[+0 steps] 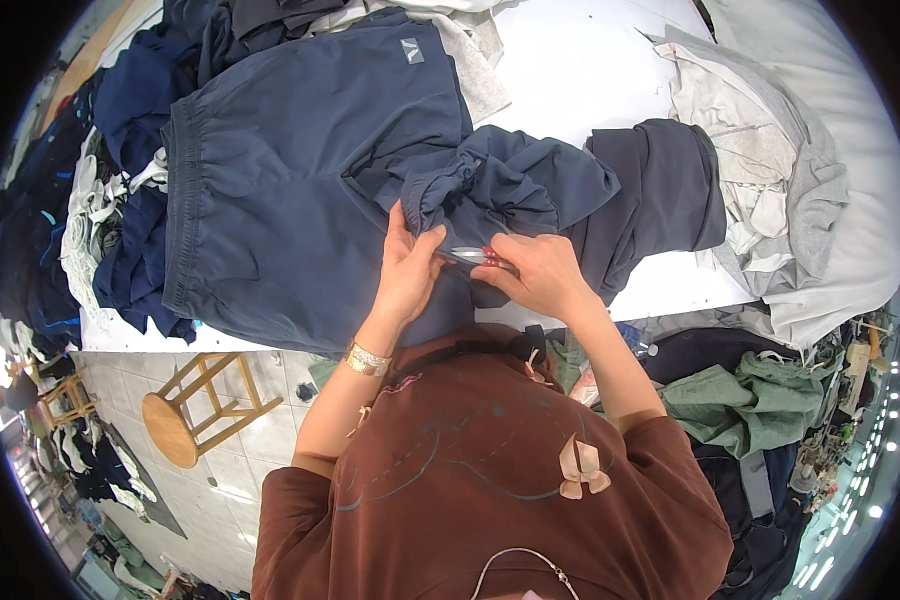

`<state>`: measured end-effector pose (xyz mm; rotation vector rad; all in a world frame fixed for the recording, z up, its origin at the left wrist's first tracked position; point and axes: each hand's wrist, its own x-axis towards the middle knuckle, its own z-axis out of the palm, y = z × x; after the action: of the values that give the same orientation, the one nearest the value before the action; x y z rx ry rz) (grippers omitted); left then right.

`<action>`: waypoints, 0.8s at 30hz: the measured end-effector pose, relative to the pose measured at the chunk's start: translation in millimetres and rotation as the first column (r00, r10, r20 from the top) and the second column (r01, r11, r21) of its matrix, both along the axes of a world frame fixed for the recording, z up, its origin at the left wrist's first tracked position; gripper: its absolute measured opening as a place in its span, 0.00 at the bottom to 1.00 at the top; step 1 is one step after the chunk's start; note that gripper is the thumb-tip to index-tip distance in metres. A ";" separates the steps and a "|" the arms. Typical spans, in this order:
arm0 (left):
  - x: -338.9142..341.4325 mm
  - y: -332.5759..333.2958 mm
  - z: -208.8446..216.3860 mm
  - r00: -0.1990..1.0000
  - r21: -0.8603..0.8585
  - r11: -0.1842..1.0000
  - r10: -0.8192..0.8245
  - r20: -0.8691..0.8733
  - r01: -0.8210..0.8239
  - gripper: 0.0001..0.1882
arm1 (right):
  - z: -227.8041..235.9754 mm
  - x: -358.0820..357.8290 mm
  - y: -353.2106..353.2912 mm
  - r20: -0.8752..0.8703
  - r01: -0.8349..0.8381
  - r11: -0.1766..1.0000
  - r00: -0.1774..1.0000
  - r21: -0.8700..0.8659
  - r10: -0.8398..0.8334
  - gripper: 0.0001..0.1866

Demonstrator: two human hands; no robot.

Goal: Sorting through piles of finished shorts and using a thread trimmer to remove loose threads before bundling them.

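A pair of navy trousers (280, 190) with a gathered elastic waistband lies across the white table, its waist toward the left. One leg is bunched up in the middle, and my left hand (406, 270) pinches its gathered hem (425, 197) between thumb and fingers. Close beside it, my right hand (542, 272) is closed around small thread snips (467, 254). Their shiny blades point left, at the fabric just by my left fingers. Whether the blades touch a thread is too small to tell.
A dark folded garment (662, 200) lies right of the trousers, with grey and white cloth (745, 150) beyond it. Navy and white garments (145, 240) heap up at the left. Below the table edge are a wooden stool (175, 430) and green cloth (755, 405).
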<state>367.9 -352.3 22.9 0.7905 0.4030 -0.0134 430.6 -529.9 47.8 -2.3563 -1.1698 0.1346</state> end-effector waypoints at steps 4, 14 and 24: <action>-0.6 -0.4 -1.6 1.000 0.018 1.000 -0.001 0.000 0.001 0.28 | -0.8 0.3 2.6 0.029 -0.020 0.999 0.999 0.029 0.019 0.22; 0.8 -1.8 0.0 1.000 0.040 0.999 0.010 0.022 -0.011 0.28 | 0.1 3.8 1.7 0.023 0.006 1.000 1.000 0.025 -0.006 0.23; -1.0 -1.6 -0.7 1.000 0.078 0.997 0.012 0.000 -0.012 0.28 | 4.1 0.9 6.7 -0.013 -0.013 0.999 1.000 0.036 0.013 0.20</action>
<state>367.0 -353.8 22.1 0.8647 0.4107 0.0130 431.5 -523.1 51.9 -2.3136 -1.1723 0.1320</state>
